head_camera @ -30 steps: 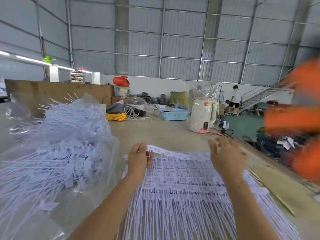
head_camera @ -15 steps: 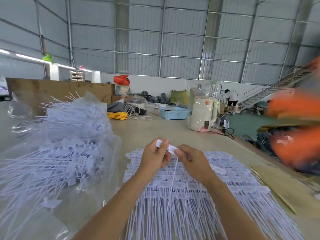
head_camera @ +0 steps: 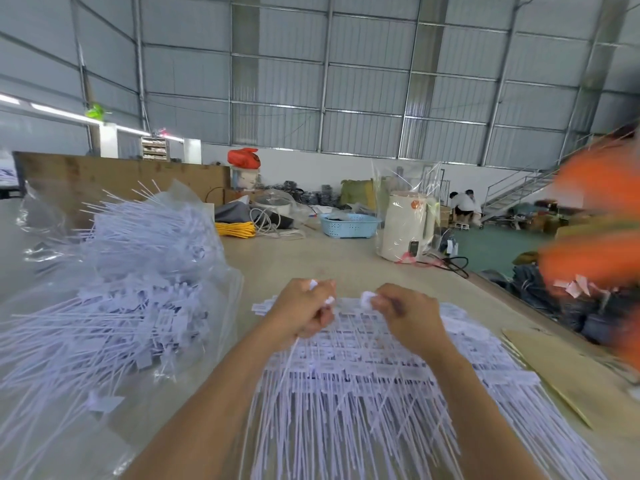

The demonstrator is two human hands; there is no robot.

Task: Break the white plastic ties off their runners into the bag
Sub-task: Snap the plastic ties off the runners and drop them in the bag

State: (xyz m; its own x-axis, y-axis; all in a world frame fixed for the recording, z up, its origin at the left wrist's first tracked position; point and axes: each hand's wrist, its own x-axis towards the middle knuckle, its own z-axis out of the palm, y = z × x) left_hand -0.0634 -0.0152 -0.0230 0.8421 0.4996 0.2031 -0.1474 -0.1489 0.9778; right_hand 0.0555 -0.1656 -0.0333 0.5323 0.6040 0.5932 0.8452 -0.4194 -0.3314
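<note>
Now, left hand (head_camera: 304, 311) clenched round white ties (head_camera: 346, 386), right hand (head_camera: 407, 317) pinching a tie head.

No text, brand or number can be read here. The white plastic ties (head_camera: 349, 368) carry flat tag panels with faint grey marks too blurred to make out, and the cream appliance (head_camera: 403, 230) near the table's far right edge shows a small orange emblem, also illegible.
</note>
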